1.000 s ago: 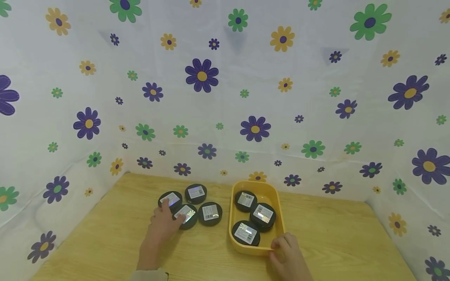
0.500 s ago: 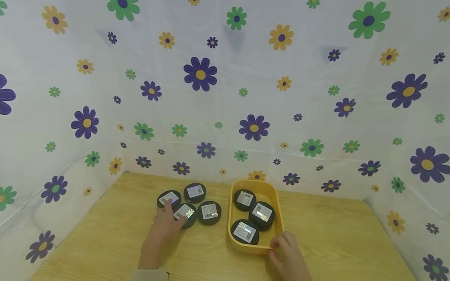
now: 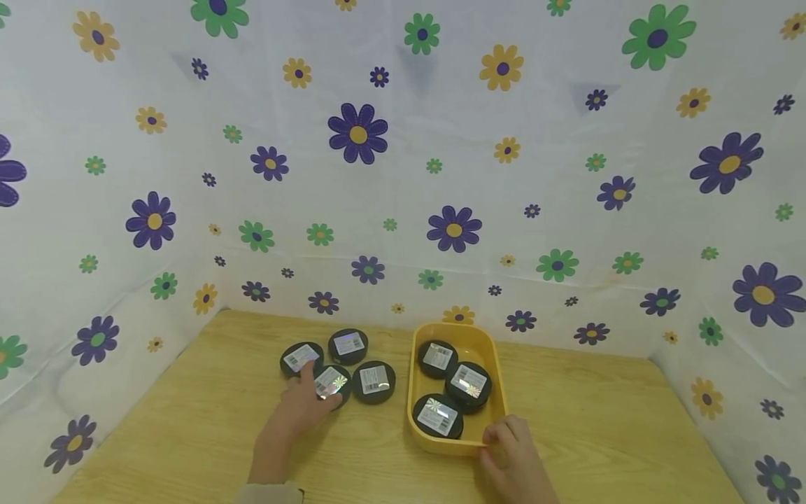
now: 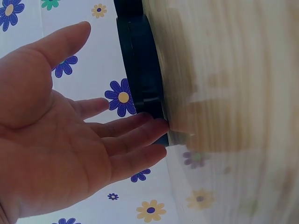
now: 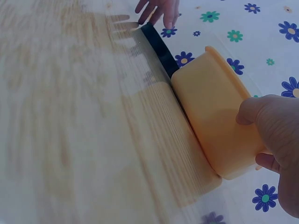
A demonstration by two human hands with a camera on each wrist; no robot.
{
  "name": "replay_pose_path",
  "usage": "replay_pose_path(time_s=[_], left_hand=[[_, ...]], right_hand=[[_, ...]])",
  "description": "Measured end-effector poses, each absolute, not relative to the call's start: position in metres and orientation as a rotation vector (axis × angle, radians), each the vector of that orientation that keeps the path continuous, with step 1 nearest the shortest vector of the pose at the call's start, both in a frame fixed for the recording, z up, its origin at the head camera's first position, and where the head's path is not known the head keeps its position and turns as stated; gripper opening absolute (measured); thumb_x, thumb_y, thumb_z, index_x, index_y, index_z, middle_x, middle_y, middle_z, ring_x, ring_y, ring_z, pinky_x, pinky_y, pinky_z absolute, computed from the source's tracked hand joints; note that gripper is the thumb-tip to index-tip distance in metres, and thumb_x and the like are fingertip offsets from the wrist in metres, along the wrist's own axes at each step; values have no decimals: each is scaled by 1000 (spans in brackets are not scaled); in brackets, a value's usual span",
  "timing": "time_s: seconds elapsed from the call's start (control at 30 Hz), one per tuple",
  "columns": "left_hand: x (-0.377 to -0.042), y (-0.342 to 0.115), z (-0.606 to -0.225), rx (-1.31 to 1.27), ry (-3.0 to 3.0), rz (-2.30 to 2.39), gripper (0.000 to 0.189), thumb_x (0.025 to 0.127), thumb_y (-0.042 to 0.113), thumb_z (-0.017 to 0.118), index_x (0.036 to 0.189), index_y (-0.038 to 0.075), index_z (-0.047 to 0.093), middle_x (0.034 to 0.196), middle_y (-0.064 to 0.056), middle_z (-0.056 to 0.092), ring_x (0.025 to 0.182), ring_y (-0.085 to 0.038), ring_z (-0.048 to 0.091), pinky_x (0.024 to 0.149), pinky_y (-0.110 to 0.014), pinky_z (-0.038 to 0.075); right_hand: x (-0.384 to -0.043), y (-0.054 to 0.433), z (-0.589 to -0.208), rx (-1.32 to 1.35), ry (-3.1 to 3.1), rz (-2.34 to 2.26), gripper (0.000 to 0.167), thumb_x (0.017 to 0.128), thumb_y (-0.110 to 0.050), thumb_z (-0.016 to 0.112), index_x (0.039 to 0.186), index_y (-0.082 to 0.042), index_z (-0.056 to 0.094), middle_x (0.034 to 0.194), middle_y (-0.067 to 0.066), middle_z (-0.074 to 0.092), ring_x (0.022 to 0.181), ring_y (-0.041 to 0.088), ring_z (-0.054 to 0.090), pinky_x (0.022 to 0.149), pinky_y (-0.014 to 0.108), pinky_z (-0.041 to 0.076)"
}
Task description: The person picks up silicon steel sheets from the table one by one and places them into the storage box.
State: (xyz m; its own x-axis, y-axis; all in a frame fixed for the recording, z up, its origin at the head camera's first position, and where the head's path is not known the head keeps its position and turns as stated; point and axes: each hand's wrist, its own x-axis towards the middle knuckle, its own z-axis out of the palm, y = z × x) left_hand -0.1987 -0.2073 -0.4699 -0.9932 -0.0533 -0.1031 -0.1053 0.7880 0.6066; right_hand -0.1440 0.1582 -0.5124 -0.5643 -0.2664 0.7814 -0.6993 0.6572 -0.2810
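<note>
Several flat round black containers with white labels lie in a group on the table, among them a left one [image 3: 296, 355], a near one [image 3: 334, 381], a far one [image 3: 348, 346] and a right one [image 3: 375, 382]. My left hand [image 3: 299, 406] is over the near and left ones, fingers spread; in the left wrist view, the fingertips [image 4: 156, 126] meet a black container's side [image 4: 142, 60]. At its near right corner, my right hand [image 3: 519, 458] pinches the rim of a yellow plastic bin [image 3: 412, 392]. Inside the bin, three more such containers show, one being this labelled lid [image 3: 437, 418].
The wooden table [image 3: 604, 420] extends to the right of the bin and left of my left hand. A white flowered cloth [image 3: 403, 189] stands behind the table and along both sides.
My left hand shifts slightly to the right and toward me over the containers. The right hand keeps its place on the bin; the whole view drifts a little.
</note>
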Motion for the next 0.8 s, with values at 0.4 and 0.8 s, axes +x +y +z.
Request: replay_pose_path(time_s=[0.4,0.8], left_hand=[[-197,-204,-470,-88,2896,957,90,89,30,70,150,-7,16,131,-49,35,120,-66,38,98,-70,36],[-196,-197,-471,-103,2906,958,100,83,26,76,152,-5,11,139,-48,24,125,-68,30,99,-72,34]], right_hand=[[-143,159,-513,739,-2144,754,42,53,9,81,82,-11,57,89,-5,49,86,11,46,80,20,37],[-142,158,-514,697,-2185,748,45,54,10,83,82,-13,57,90,-6,49,87,9,46,80,19,37]])
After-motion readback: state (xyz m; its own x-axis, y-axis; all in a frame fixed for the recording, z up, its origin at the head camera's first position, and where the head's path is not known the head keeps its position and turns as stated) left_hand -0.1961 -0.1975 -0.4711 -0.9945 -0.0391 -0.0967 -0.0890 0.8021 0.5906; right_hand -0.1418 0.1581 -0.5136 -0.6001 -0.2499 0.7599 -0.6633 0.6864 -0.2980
